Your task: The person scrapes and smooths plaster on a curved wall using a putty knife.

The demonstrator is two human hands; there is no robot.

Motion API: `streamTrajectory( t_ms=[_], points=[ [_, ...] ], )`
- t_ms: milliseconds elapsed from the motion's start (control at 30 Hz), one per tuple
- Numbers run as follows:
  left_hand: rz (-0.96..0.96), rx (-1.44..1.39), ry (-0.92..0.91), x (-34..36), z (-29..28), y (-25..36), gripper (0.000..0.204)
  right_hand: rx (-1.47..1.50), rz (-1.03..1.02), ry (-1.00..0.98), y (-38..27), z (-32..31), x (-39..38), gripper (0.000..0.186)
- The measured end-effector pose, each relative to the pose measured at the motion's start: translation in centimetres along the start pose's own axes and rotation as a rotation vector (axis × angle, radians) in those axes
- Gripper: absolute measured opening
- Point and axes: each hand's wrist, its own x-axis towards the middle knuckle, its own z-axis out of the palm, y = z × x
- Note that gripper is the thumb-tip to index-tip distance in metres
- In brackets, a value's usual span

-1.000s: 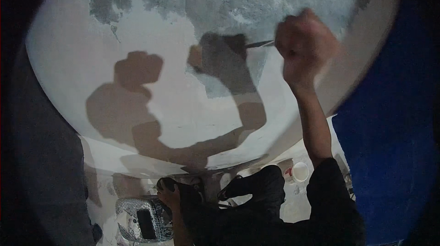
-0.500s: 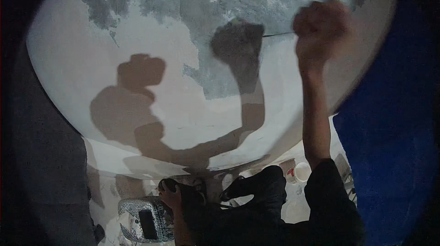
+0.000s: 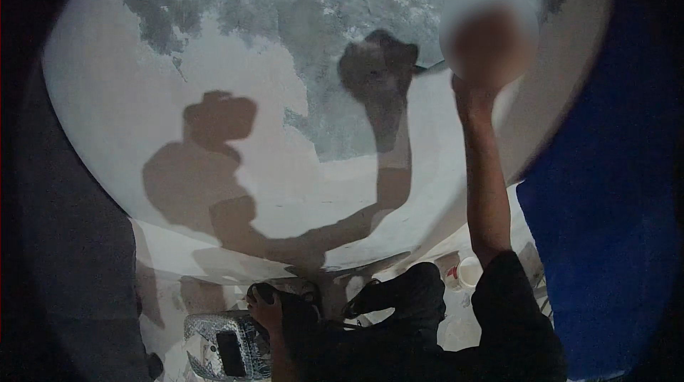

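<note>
My right hand [image 3: 488, 44] is raised against the upright wall [image 3: 249, 69], closed but smeared. From its left side a thin dark blade edge [image 3: 429, 68] reaches over the wall, looking like a plastering trowel seen edge-on; its handle is hidden in the hand. White coating meets a rough grey patch [image 3: 306, 19] around the blade. Low on the left, my left hand [image 3: 265, 309] rests with fingers apart on my dark-clothed knee, holding nothing.
A grey, wrap-covered box-like object [image 3: 246, 336] with a dark panel stands beside my left leg. A white bucket [image 3: 469, 271] is on the floor to the right. Blue wall [image 3: 605, 254] borders the right side. My shadow [image 3: 192, 175] falls across the white wall.
My right hand has shifted slightly left, and the blade edge has dropped a little and tilted. My left hand stays on the knee.
</note>
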Motion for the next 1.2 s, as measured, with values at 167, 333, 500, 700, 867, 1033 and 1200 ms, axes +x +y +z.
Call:
streamTrajectory(
  t_ms=[167,333,500,700,867,1033,1200],
  points=[
    [-0.048,-0.002,-0.062,-0.1,-0.9,0.1,0.075,-0.042,0.071,0.119,-1.6,-1.7,-0.7,0.044],
    [-0.022,0.005,-0.058,-0.2,-0.3,-0.4,0.075,-0.013,-0.030,0.051,-1.4,-1.3,0.1,0.039],
    [-0.012,-0.013,-0.020,-0.5,0.4,-0.5,0.074,-0.207,0.001,0.076,1.5,-0.9,-0.6,0.030],
    [0.007,-0.009,-0.006,-0.4,0.3,0.3,0.073,-0.483,-0.288,0.299,1.7,-3.9,-0.7,0.041],
    [-0.037,0.033,-0.076,0.1,0.2,0.0,0.071,0.141,-0.036,0.120,-3.6,-3.1,-0.6,0.044],
    [0.010,0.047,-0.010,-0.1,1.1,-0.2,0.071,-0.213,-0.133,0.250,-0.9,-2.3,0.4,0.050],
    [0.018,0.107,0.070,0.2,1.8,-3.0,0.070,0.052,-0.106,0.182,0.7,-2.6,1.0,0.047]
  ],
)
